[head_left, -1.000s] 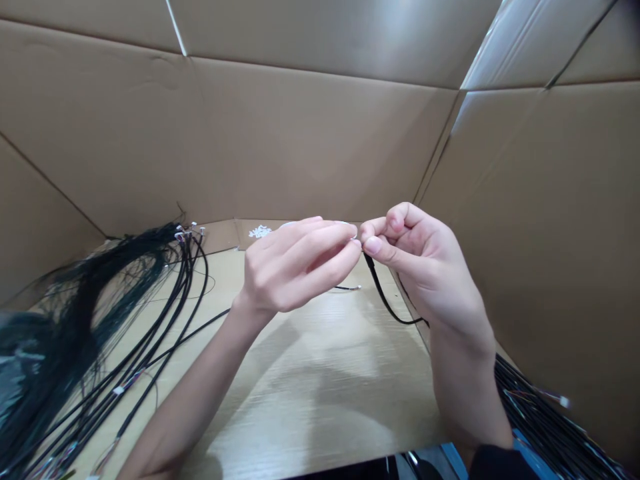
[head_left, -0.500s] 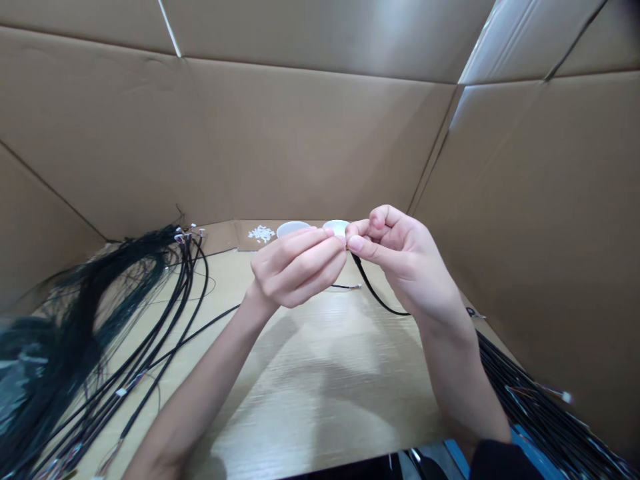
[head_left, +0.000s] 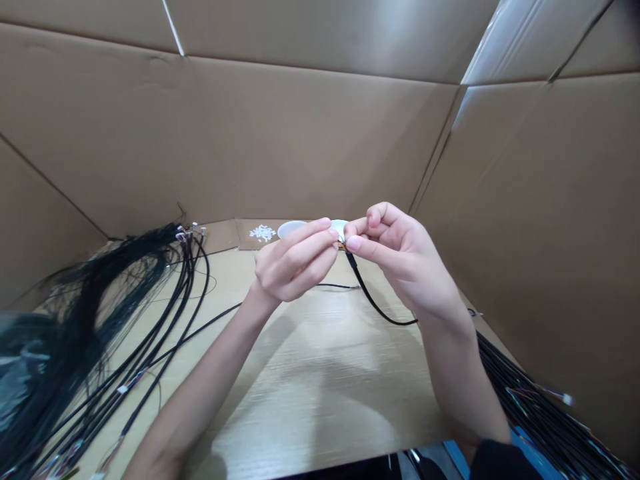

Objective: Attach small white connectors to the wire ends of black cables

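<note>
Both hands are raised above the middle of the table, fingertips close together. Between them, thin coloured wires come out of the end of a black cable, which curves down and passes behind my right wrist. My right hand is closed, thumb and forefinger pinching the wires near the cable end. My left hand is closed too, its fingertips pinched at the left side of the wires. Whatever sits inside the left fingertips is hidden by the fingers.
Small white connector pieces lie on cardboard at the back, beside two white dishes, partly covered by my hands. Black cables and a dark wire bundle fill the left. More black cables lie at right. Cardboard walls surround the table.
My left fingertips have drawn slightly left, away from my right hand, so the coloured wires now show between them. The black cable's curve hangs a little lower.
</note>
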Available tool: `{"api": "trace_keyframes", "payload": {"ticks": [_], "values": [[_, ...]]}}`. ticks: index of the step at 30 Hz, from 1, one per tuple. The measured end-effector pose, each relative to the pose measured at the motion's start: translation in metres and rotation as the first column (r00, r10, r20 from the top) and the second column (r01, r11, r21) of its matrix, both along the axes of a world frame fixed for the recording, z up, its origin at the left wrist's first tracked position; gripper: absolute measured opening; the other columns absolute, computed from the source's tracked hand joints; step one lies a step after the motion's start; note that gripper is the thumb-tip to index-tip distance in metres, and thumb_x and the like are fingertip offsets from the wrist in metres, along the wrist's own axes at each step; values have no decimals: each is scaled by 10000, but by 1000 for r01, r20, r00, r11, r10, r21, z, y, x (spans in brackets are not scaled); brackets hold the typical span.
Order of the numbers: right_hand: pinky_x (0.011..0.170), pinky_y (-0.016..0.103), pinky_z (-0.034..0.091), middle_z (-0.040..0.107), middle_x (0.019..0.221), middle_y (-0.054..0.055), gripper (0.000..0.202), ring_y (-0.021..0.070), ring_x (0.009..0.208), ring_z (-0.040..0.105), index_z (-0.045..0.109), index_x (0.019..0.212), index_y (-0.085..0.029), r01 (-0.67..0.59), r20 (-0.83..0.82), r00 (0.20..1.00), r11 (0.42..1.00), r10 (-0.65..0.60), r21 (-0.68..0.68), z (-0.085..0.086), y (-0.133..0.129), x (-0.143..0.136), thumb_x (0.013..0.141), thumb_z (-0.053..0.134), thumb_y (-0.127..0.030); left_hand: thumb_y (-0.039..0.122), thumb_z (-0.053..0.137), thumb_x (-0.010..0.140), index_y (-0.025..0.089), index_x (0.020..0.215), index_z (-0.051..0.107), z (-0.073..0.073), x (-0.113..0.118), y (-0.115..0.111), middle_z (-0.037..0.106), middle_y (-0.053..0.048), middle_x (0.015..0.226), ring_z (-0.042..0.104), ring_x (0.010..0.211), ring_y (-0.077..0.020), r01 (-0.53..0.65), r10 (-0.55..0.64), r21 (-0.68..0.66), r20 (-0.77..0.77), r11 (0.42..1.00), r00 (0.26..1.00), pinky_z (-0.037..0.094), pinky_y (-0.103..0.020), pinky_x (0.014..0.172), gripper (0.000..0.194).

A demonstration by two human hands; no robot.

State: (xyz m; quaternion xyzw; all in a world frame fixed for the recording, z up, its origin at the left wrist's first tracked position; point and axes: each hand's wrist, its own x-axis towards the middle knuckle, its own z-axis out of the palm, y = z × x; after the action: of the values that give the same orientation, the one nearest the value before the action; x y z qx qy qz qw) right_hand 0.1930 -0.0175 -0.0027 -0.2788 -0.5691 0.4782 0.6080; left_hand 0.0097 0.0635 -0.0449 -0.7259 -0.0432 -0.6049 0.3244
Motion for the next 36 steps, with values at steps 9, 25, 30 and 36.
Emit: {"api": "trace_keyframes", "payload": {"ticks": [9,25,30,36], "values": [[767,334,546,703,877,-10,349,175,836,645,526,884,-258,105,45,993,992,-109,69,-2,-2,-2,891,872,-302,240,682,973,297,903,765,7,-2,4,764,-6,878,778,872,-196,46,-84,-481,-57,875,995,699,-322,796,122],[742,322,487,683,875,-20,313,147,762,595,494,937,-259,208,168,959,969,-228,133,0,-13,-4,934,804,-222,216,642,867,247,711,579,12,14,-2,515,70,555,410,430,-106,249,-257,-521,59,816,965,378,-269,474,170],[748,312,481,684,867,-23,296,137,767,587,501,942,-250,153,126,978,984,-164,91,-2,-10,-6,932,784,-162,306,567,900,222,559,423,5,18,3,431,44,492,353,426,-124,208,-207,-534,62,819,976,305,-307,484,379],[784,300,510,688,865,-21,267,139,836,624,549,904,-233,20,-27,999,998,-18,67,-4,-5,-12,922,799,-140,409,611,932,244,596,508,1,12,2,444,30,510,486,499,-152,168,-114,-539,131,826,985,340,-343,581,388]]}}
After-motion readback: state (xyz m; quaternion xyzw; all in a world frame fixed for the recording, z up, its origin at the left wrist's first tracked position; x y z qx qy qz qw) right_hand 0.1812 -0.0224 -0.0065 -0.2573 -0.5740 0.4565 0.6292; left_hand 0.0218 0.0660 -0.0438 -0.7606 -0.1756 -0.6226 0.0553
